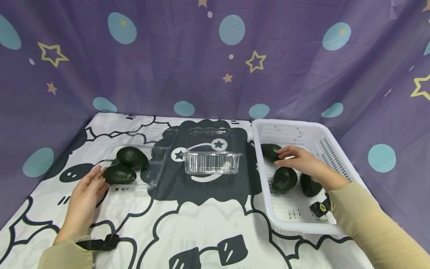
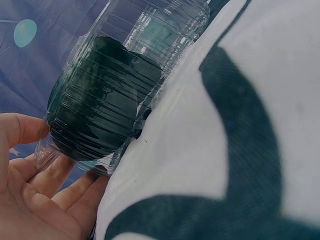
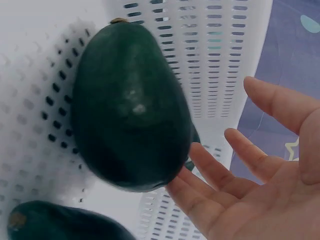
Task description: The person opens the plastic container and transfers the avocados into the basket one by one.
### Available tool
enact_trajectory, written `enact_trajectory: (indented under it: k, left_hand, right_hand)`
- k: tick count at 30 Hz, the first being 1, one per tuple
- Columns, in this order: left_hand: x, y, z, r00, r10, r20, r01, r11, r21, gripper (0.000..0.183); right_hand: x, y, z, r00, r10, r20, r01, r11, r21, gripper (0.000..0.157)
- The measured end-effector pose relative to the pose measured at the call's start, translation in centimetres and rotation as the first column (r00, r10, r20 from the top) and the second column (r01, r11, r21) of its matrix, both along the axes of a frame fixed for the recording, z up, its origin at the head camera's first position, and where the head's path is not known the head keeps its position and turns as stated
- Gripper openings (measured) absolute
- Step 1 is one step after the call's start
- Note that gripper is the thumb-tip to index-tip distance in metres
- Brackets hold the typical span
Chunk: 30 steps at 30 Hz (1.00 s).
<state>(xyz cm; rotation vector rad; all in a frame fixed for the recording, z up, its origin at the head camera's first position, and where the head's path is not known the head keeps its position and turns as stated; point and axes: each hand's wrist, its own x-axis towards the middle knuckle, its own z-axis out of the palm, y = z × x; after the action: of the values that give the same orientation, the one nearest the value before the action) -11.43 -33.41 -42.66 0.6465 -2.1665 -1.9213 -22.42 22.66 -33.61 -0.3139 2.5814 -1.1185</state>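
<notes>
At the left, my left hand (image 1: pixel 88 190) pinches the edge of a clear plastic clamshell container (image 1: pixel 152 175), thumb on the rim and fingers beneath it. Two dark green avocados (image 1: pixel 131 157) show plainly in that container; its ribbed wall (image 2: pixel 95 95) covers them in the left wrist view. Over the white basket (image 1: pixel 279 225), my right hand (image 1: pixel 300 160) has its fingers spread loosely. Its fingertips are beside an avocado (image 1: pixel 270 152) at the basket's left wall; whether they touch is unclear. Two more avocados lie nearer, one large avocado (image 3: pixel 130 107) filling the right wrist view.
A second clear clamshell container (image 1: pixel 212 163) stands with its lid raised mid-table. The cloth (image 1: pixel 208 215) has a black-and-white cartoon print. Behind the table hangs a purple curtain (image 1: pixel 188 67). A dark strap with a small tag (image 1: pixel 320 207) hangs at the right sleeve.
</notes>
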Motion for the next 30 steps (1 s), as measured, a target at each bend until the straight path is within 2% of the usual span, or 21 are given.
enact_trajectory:
  k: [6, 17, 24, 30]
  left_hand:
    - [0.0, 0.0, 0.0, 1.0, 0.0, 0.004, 0.0, 1.0, -0.03, 0.059]
    - [-0.1, 0.3, 0.3, 1.0, 0.004, 0.007, -0.004, 1.0, -0.02, 0.059]
    - [-0.2, 0.3, 0.3, 1.0, 0.014, 0.019, -0.014, 1.0, -0.021, 0.059]
    - [-0.2, 0.2, 0.2, 1.0, 0.018, 0.015, -0.018, 1.0, -0.007, 0.059]
  right_hand:
    - [-0.4, -0.6, 0.8, 1.0, 0.01, -0.021, -0.011, 1.0, -0.015, 0.051]
    - [-0.6, -1.4, 1.9, 1.0, 0.021, -0.002, -0.021, 0.998, -0.065, 0.05]
    - [-0.7, -2.4, 2.8, 0.999, 0.034, -0.02, -0.037, 0.986, -0.16, 0.047]
    - [-0.9, -3.4, 3.6, 1.0, 0.011, -0.029, -0.017, 0.97, -0.243, 0.046]
